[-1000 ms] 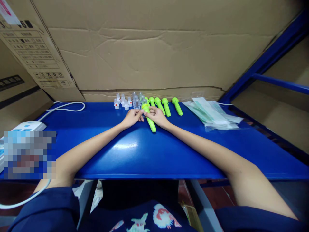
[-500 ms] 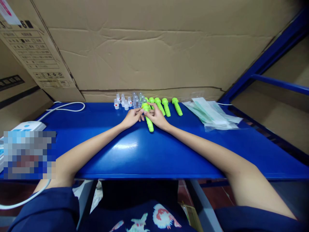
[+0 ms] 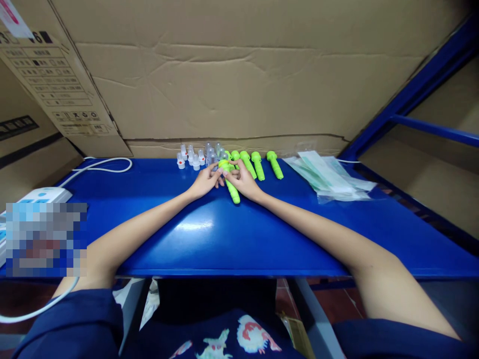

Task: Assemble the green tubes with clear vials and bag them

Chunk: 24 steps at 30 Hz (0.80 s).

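Note:
Between my two hands, a lime-green flashlight-shaped handle [image 3: 233,192] is held, its wide head away from me and its narrow end toward me. My left hand [image 3: 205,181] pinches the head from the left with thumb and fingers. From the right, my right hand [image 3: 244,181] grips the same handle, with its index finger curled around the head. Just beyond my hands stand several clear plastic domes [image 3: 211,158], partly hidden by them. To their left are several small clear-topped pieces with white bases [image 3: 196,163], some showing a red dot.
Several more lime-green handles [image 3: 258,166] lie behind and right of my hands on the blue table [image 3: 209,249]. Flat plastic packets [image 3: 331,177] lie farther right. A white power strip [image 3: 48,196] and cable [image 3: 108,167] are at left. Cardboard [image 3: 243,89] lines the back.
The handle has turned slightly between my fingers: its head is a little farther left and its narrow end a little farther right. My arms have stayed in place.

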Motion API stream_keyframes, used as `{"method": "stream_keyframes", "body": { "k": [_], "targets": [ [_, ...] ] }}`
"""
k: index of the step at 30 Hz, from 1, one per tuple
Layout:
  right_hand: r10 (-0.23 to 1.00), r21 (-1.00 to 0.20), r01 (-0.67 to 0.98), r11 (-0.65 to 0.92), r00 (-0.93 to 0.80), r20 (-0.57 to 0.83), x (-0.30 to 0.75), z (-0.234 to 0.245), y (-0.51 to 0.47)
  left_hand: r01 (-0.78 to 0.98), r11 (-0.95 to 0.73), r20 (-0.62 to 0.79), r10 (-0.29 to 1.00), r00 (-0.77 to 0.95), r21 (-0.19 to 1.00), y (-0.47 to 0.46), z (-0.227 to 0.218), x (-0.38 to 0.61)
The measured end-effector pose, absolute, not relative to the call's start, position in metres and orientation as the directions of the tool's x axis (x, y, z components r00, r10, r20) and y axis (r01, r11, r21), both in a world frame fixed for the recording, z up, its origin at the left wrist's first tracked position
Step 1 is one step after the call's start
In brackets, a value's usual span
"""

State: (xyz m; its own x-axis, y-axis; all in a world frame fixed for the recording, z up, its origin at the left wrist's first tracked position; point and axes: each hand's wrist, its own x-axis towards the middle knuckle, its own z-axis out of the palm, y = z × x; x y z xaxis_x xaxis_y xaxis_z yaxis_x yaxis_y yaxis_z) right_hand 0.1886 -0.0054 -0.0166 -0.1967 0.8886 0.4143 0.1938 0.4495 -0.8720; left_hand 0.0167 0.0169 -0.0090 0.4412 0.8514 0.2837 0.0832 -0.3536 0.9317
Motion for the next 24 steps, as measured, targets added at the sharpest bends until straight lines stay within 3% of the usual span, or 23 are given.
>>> {"method": "stream_keyframes", "body": {
  "k": [24],
  "targets": [
    [0.894, -0.869, 0.225, 0.441, -0.203, 0.400, 0.1902, -0.0122, -0.0092, 0.092, -0.364, 0.285, 0.842, 0.458, 0.927, 0.0170, -0.0097, 0.0157]
  ]
}}
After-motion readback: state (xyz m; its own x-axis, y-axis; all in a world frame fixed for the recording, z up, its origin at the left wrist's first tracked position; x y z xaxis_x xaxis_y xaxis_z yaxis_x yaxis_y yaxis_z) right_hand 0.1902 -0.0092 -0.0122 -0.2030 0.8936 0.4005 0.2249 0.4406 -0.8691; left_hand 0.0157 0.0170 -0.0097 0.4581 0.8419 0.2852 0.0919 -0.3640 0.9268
